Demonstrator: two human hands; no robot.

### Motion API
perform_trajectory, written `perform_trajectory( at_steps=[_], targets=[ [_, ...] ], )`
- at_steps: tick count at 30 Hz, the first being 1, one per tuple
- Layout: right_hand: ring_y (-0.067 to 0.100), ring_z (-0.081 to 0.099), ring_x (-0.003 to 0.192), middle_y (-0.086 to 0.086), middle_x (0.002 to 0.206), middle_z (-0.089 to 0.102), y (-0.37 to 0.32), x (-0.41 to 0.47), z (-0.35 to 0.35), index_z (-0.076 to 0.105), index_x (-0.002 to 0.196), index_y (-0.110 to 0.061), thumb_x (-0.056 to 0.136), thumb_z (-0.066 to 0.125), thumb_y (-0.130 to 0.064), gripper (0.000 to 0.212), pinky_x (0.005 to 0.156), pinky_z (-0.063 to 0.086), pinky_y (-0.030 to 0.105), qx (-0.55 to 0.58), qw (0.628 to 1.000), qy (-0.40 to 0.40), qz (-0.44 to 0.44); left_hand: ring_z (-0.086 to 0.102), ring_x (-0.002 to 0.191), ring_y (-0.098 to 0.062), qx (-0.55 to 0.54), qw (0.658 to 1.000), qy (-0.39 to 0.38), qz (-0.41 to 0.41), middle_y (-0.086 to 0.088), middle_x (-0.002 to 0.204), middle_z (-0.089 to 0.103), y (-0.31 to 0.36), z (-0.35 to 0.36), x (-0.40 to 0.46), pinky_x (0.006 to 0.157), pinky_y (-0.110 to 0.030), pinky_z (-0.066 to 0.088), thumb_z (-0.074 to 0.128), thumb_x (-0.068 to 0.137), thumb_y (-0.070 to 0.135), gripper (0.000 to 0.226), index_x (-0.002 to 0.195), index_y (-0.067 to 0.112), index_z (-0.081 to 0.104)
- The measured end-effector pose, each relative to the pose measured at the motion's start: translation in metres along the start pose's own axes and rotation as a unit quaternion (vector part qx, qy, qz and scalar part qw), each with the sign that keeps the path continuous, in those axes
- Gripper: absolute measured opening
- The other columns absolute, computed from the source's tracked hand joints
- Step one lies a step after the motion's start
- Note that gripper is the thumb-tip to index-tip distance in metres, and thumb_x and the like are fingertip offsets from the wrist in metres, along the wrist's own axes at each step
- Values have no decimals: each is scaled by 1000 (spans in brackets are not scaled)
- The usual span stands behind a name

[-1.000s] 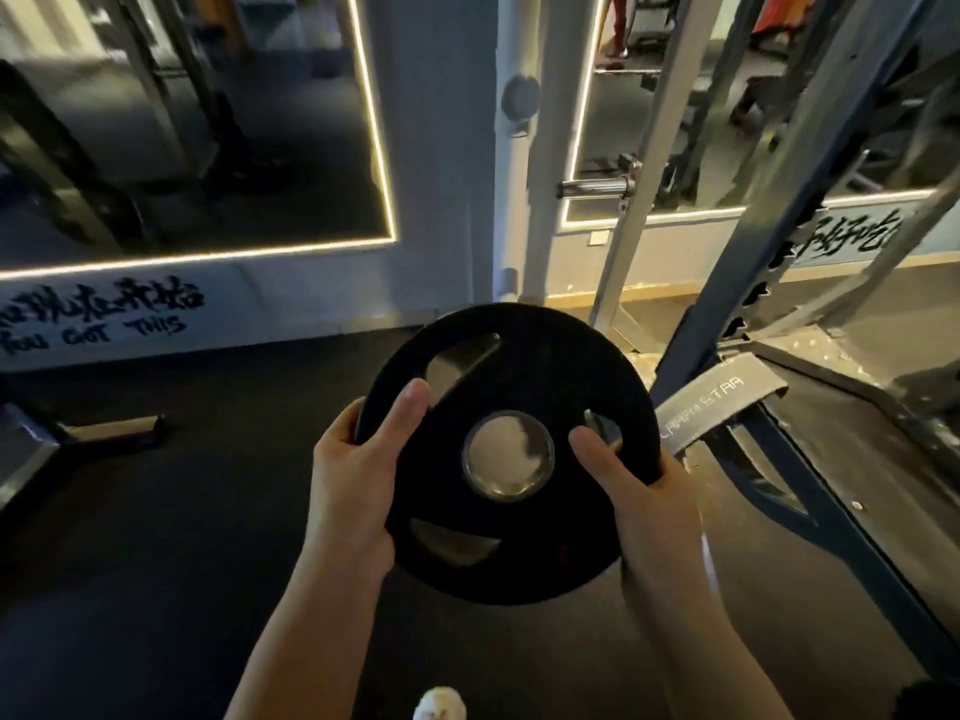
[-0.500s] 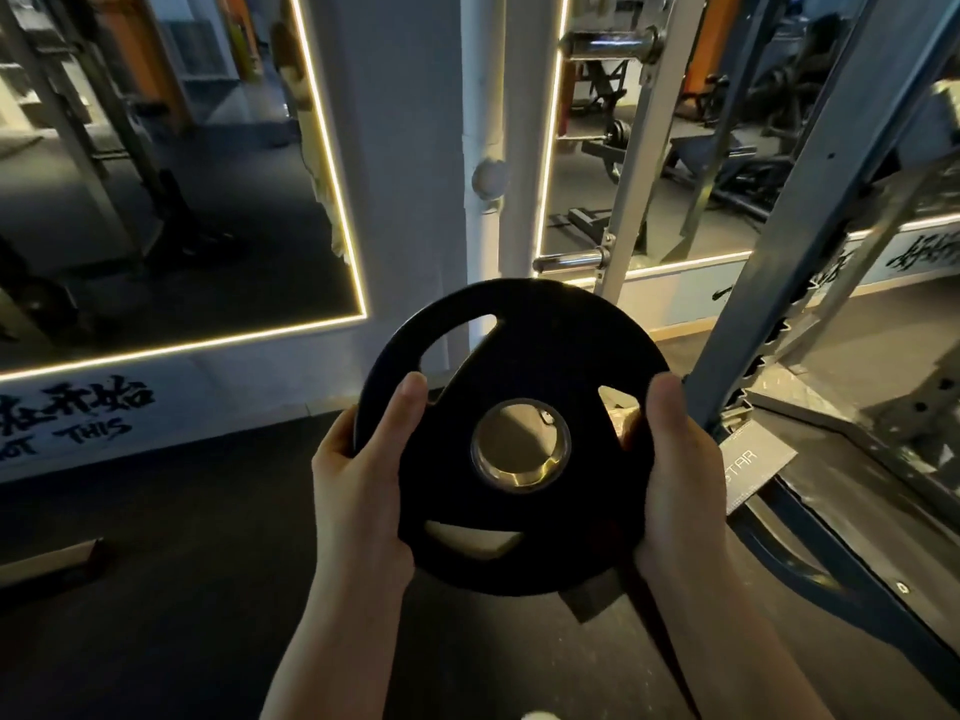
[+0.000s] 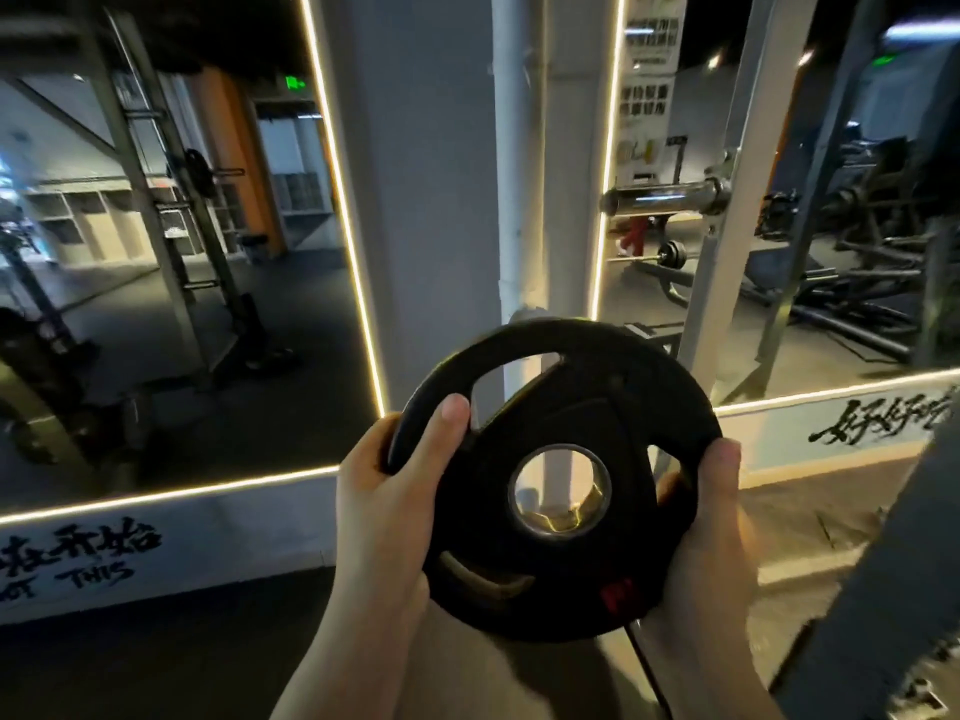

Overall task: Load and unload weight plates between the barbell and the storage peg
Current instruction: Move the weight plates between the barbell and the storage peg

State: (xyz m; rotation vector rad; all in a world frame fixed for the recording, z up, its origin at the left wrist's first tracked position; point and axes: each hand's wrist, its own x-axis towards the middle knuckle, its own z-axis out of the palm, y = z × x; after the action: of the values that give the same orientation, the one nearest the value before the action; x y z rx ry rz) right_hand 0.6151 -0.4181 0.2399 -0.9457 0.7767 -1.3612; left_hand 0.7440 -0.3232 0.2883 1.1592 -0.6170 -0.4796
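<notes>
A black round weight plate with three grip slots and a steel-lined centre hole is held upright in front of me with both hands. My left hand grips its left rim, thumb laid over the front face beside the upper slot. My right hand grips the right rim, thumb on the edge. A chrome barbell sleeve sticks out leftward from the grey rack upright, above and to the right of the plate. No plate sits on that sleeve.
A white pillar with a pipe stands straight ahead between two LED-edged wall mirrors. A dark angled rack beam fills the lower right. The floor is dark rubber on the left, lighter under the rack.
Both hands have raised the plate, and my view has tilted upward. The chrome sleeve now shows closer, above right of the plate. My grip on both rims is unchanged.
</notes>
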Motion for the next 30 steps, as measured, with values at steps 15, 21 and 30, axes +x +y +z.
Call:
perform_trajectory(
  at_steps=[15, 21, 30],
  targets=[
    [22, 47, 59, -6, 48, 44, -27, 248, 77, 56, 51, -19, 53, 51, -87, 68, 66, 39, 39, -84, 985, 81, -124, 70, 82, -25, -114, 990, -72, -41, -2, 76, 70, -64, 137, 265, 78, -38, 54, 68, 50, 55, 52, 88, 20, 68],
    [18, 51, 61, -1, 59, 51, -35, 369, 126, 55, 68, -6, 62, 47, -70, 65, 65, 43, 34, -103, 971, 161, -143, 72, 85, -22, -152, 975, -145, -75, -2, 88, 74, -75, 201, 403, 75, -35, 58, 67, 49, 55, 67, 105, 19, 67],
    [20, 53, 66, -13, 47, 55, -25, 494, 147, 61, 52, -31, 72, 42, -79, 56, 68, 39, 35, -212, 921, 231, -232, 71, 81, -32, -171, 947, -251, -103, -13, 83, 72, -121, 279, 528, 72, -38, 59, 70, 51, 56, 65, 97, 9, 67]
  ],
)
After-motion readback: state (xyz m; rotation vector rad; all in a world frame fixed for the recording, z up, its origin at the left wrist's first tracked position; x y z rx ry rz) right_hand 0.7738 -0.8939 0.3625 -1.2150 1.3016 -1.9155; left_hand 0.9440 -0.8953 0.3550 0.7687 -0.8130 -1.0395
